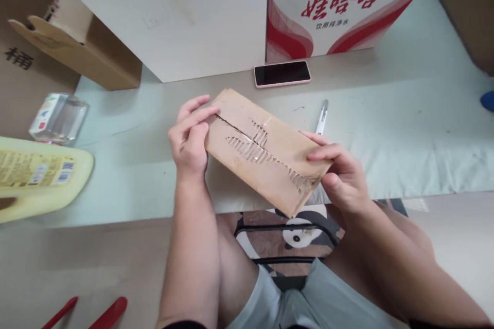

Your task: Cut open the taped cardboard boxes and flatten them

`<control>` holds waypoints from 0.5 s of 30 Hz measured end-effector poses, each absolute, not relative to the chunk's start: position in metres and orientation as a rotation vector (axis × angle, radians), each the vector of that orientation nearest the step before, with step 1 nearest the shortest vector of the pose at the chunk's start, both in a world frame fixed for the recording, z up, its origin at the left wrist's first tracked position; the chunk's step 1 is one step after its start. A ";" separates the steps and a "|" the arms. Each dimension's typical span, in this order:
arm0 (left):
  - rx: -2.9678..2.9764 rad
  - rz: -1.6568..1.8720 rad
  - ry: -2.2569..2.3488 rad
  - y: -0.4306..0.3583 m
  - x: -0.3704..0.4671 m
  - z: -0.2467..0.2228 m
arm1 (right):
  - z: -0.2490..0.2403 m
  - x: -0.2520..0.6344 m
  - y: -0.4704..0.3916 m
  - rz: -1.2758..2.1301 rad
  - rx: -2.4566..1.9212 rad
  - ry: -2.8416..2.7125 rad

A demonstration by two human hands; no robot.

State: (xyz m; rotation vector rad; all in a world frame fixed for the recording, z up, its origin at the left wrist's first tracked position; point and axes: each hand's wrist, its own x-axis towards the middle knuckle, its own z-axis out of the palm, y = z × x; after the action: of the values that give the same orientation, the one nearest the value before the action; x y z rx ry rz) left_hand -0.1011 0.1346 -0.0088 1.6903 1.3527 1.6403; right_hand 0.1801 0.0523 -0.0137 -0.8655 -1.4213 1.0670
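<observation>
Between my two hands is a brown cardboard box (239, 164), held tilted above the front part of the table. Its facing side has a seam down the middle, with torn patches that bare the corrugated layer. My left hand (193, 136) grips the box's left end, thumb and fingers closed on the edge. At the lower right corner, my right hand (343, 172) is closed on the other end. A slim, light-coloured pen-like cutter (322, 117) lies on the table just beyond my right hand, and I cannot make out its tip.
A phone (282, 74) lies before a white carton (216, 20) and a red-and-white carton (332, 10). At left are an open cardboard box (100, 56), a clear bottle (62, 117) and a yellow jug (42, 180). Red handles (110, 313) show below the pale tablecloth (386, 128).
</observation>
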 end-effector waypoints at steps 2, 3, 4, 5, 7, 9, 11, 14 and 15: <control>1.668 1.630 1.378 0.134 -0.100 -0.008 | -0.014 0.180 0.050 1.073 -0.878 -1.417; 1.658 1.629 1.391 0.134 -0.100 -0.007 | -0.015 0.180 0.049 1.076 -0.884 -1.418; 1.647 1.624 1.403 0.134 -0.100 -0.007 | -0.016 0.179 0.049 1.077 -0.889 -1.415; 1.636 1.617 1.409 0.135 -0.101 -0.007 | -0.017 0.179 0.048 1.080 -0.901 -1.410; 1.585 1.621 1.408 0.136 -0.103 -0.007 | -0.021 0.179 0.050 1.080 -0.977 -1.382; 1.483 1.660 1.392 0.138 -0.106 -0.005 | -0.026 0.180 0.055 1.047 -1.107 -1.314; 1.320 1.742 1.391 0.139 -0.109 -0.003 | -0.031 0.181 0.061 1.013 -1.238 -1.256; 1.031 1.826 1.429 0.139 -0.112 0.002 | -0.032 0.183 0.065 1.137 -1.345 -1.310; 0.951 1.840 1.444 0.139 -0.113 0.003 | -0.030 0.183 0.065 1.241 -1.314 -1.364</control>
State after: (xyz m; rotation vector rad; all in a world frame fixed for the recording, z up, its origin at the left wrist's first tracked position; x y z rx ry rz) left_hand -0.1128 0.1387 0.0034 0.9512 1.4438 1.8404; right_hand 0.1832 0.0646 -0.0298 -1.3139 -1.3639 1.2411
